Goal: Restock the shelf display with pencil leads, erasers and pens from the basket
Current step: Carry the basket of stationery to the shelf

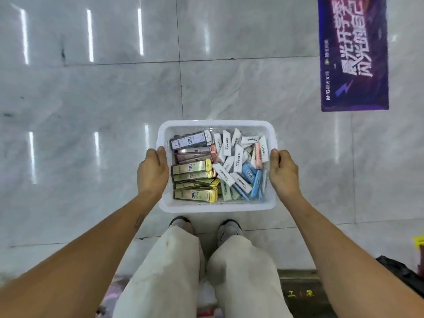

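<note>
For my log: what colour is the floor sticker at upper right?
Purple with white lettering; head view.

White basket [218,206]; purple floor sticker [354,53]

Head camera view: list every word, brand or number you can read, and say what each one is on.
"M&G", running sideways: purple floor banner. Its large Chinese headline is stylised; I cannot read it reliably.
Gold, pink and dark packs in the white basket: print too small.
White wrapped pieces: black labels blurred.
Yellow marks on dark mat: unreadable.
</note>
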